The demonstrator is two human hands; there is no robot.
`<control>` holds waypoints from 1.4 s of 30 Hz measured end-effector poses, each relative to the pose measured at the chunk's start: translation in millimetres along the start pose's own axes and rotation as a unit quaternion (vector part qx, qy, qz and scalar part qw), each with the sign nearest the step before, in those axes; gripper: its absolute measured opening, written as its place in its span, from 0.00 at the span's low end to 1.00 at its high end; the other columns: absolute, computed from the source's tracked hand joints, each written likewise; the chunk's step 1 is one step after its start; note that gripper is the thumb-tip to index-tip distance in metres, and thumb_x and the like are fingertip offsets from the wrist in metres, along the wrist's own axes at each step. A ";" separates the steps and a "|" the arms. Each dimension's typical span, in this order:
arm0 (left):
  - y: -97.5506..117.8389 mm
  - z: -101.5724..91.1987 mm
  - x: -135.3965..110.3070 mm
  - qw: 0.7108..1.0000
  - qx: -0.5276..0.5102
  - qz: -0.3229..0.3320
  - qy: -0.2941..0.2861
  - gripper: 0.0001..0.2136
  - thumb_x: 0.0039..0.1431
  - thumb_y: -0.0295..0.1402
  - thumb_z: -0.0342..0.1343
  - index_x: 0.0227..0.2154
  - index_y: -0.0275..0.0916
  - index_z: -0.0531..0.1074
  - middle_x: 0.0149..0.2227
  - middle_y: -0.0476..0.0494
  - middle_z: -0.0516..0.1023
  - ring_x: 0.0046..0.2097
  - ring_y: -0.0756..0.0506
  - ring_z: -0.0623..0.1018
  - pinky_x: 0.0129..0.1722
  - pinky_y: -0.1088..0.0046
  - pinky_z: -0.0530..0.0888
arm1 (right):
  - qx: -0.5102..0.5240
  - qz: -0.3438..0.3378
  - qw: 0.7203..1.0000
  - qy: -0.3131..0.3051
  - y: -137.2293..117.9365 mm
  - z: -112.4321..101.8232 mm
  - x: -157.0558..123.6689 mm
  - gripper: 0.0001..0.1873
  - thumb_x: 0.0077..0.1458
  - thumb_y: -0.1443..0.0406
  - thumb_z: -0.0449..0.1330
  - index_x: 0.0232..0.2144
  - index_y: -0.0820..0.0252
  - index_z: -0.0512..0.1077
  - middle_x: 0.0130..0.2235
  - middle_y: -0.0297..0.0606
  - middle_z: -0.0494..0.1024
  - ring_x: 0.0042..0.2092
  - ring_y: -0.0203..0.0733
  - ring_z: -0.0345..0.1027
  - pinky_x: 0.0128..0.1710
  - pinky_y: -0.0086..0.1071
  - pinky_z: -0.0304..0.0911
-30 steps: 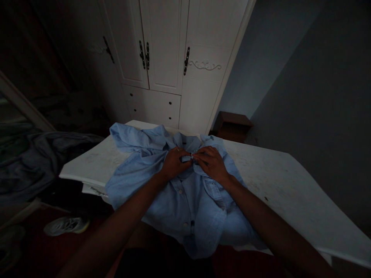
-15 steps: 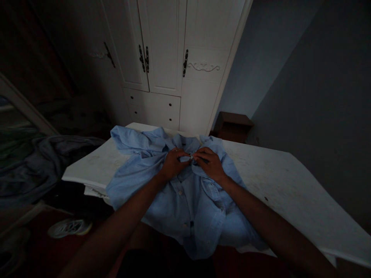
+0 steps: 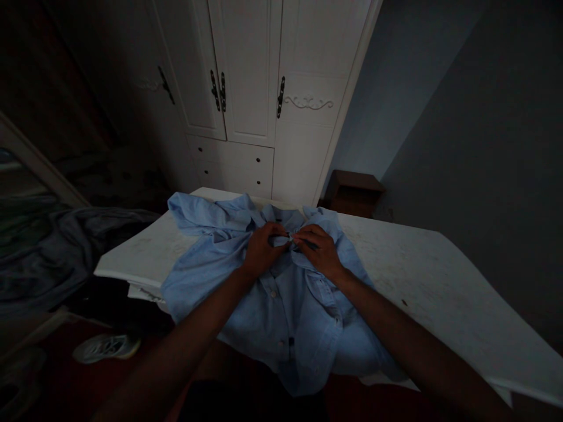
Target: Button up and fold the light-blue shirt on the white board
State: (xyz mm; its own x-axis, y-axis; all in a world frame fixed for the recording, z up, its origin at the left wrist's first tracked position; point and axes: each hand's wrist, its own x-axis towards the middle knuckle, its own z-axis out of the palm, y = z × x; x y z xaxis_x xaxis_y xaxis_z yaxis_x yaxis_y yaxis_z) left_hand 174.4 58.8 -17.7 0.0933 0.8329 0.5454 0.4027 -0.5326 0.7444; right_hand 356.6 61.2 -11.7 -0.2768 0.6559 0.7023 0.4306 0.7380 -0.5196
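Note:
A light blue button-up shirt (image 3: 229,293) lies spread over the white table, its collar toward the far edge and its hem hanging over the near one. My left hand (image 3: 264,249) and my right hand (image 3: 320,249) meet at the upper front of the shirt, just below the collar. Each pinches a bit of the front edge between thumb and fingers. The fingertips almost touch, and what lies right between them is too small and dark to make out. Lower on the front, a pale button (image 3: 273,293) shows, and the front edges lie apart there.
The white table (image 3: 396,264) reaches out to the right, with a small dark speck on it. Behind stands a white wardrobe (image 3: 246,82); a brown nightstand (image 3: 356,187) is by the wall. Dark cloth (image 3: 79,252) is heaped at left, above a shoe (image 3: 105,347) on the red floor.
Both hands stay at the same spot on the shirt, with only a slight shift of the left fingers. The shirt lies practically as before.

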 end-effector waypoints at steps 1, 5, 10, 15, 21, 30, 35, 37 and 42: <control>0.5 0.4 -0.9 1.000 -0.005 -0.003 -0.003 0.16 0.48 0.31 0.67 0.39 0.41 0.69 0.37 0.47 0.81 0.41 0.44 0.81 0.46 0.64 0.75 | -0.002 0.000 1.000 0.002 0.1 0.0 -0.2 0.08 0.59 0.63 0.59 0.37 0.52 0.80 0.36 0.38 0.76 0.41 0.42 0.70 0.44 0.38 0.67; 0.9 1.6 -2.6 1.000 0.006 0.006 -0.010 0.18 0.48 0.34 0.67 0.40 0.41 0.67 0.38 0.45 0.81 0.44 0.43 0.81 0.49 0.62 0.73 | -0.005 0.012 1.000 -0.004 1.0 0.0 -0.8 0.09 0.60 0.62 0.59 0.37 0.53 0.79 0.36 0.38 0.75 0.41 0.42 0.70 0.43 0.37 0.68; -0.3 2.8 -0.7 1.000 -0.019 -0.001 -0.006 0.16 0.48 0.30 0.67 0.38 0.41 0.68 0.38 0.47 0.81 0.42 0.44 0.81 0.48 0.63 0.74 | 0.008 0.006 1.000 0.000 3.7 1.6 -1.1 0.08 0.60 0.63 0.59 0.37 0.54 0.78 0.36 0.38 0.75 0.41 0.41 0.70 0.42 0.36 0.68; 0.3 2.2 0.2 1.000 -0.029 0.002 -0.008 0.13 0.48 0.29 0.66 0.36 0.41 0.69 0.37 0.48 0.80 0.41 0.45 0.81 0.46 0.65 0.75 | -0.031 -0.035 0.999 -0.005 2.9 2.3 -0.5 0.07 0.60 0.62 0.59 0.38 0.54 0.76 0.36 0.39 0.75 0.42 0.43 0.70 0.44 0.40 0.67; -1.3 1.8 -1.0 1.000 -0.012 0.022 -0.011 0.11 0.51 0.30 0.63 0.37 0.42 0.70 0.38 0.47 0.80 0.41 0.46 0.81 0.45 0.67 0.76 | -0.108 -0.073 0.991 -0.017 -1.0 -1.0 1.4 0.08 0.61 0.61 0.58 0.37 0.54 0.77 0.37 0.40 0.77 0.41 0.45 0.70 0.44 0.41 0.66; 1.7 2.1 0.3 1.000 -0.002 -0.004 0.001 0.10 0.49 0.29 0.64 0.34 0.41 0.71 0.37 0.49 0.79 0.40 0.46 0.80 0.45 0.67 0.75 | -0.138 -0.070 0.987 -0.035 1.3 -1.8 1.9 0.10 0.63 0.62 0.55 0.37 0.54 0.77 0.37 0.40 0.79 0.41 0.45 0.70 0.44 0.41 0.64; 5.9 4.4 1.9 0.998 -0.039 -0.042 0.011 0.11 0.47 0.28 0.65 0.33 0.41 0.70 0.36 0.49 0.80 0.40 0.45 0.80 0.43 0.67 0.75 | -0.141 -0.053 0.988 -0.038 1.5 -0.9 2.0 0.10 0.64 0.63 0.54 0.38 0.56 0.76 0.38 0.40 0.79 0.42 0.45 0.70 0.45 0.41 0.64; 6.8 5.2 2.9 0.996 -0.065 -0.060 0.016 0.12 0.46 0.28 0.65 0.33 0.40 0.69 0.35 0.49 0.79 0.40 0.45 0.80 0.42 0.67 0.75 | -0.137 -0.044 0.989 -0.039 1.5 -0.1 2.1 0.10 0.64 0.62 0.54 0.38 0.55 0.76 0.38 0.40 0.78 0.42 0.45 0.69 0.45 0.41 0.64; 6.1 5.2 6.4 0.987 -0.130 -0.096 0.003 0.14 0.43 0.31 0.67 0.32 0.40 0.67 0.31 0.50 0.78 0.36 0.46 0.79 0.38 0.69 0.73 | -0.105 -0.030 0.993 -0.036 0.8 2.2 2.7 0.11 0.63 0.62 0.54 0.36 0.55 0.76 0.37 0.40 0.78 0.42 0.45 0.69 0.45 0.41 0.64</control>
State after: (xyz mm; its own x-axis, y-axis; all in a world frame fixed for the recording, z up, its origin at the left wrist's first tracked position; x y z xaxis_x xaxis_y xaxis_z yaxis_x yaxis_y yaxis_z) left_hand 182.1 61.6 -11.7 0.0317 0.9216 0.3869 0.1647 -0.3866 0.9074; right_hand 354.4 63.9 -11.2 -0.3648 0.6265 0.6888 0.5789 0.7320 -0.3592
